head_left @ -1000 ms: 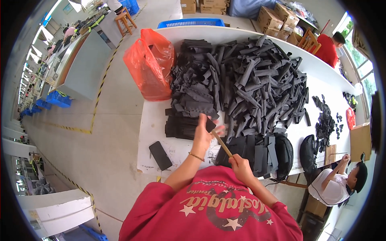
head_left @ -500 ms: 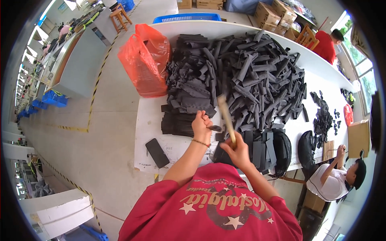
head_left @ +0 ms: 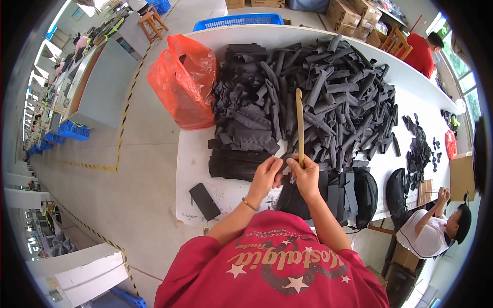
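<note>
My right hand [head_left: 306, 176] grips a narrow tan wooden stick [head_left: 300, 120] with a rounded tip, pointing away from me over the black fabric. Close beside it, my left hand [head_left: 267, 174] has its fingers closed on a small black fabric piece [head_left: 287, 160], mostly hidden between the two hands. Ahead lies a large heap of rolled black fabric pieces [head_left: 339, 97]. To its left is a pile of flatter black pieces [head_left: 251, 136], with a neat stack of black strips [head_left: 233, 163] at its near side. More flat black pieces [head_left: 336, 192] lie right of my right hand.
A red plastic bag [head_left: 185, 87] stands at the table's left edge, and a black phone [head_left: 204, 201] lies near me. Two black rounded bundles [head_left: 365, 197] sit to the right. A person in white [head_left: 426, 228] works at the right; another in red [head_left: 421, 54] is farther back.
The stick has swung more upright, pointing away from me. My left hand has come down and closer to my right hand, the black piece now between them.
</note>
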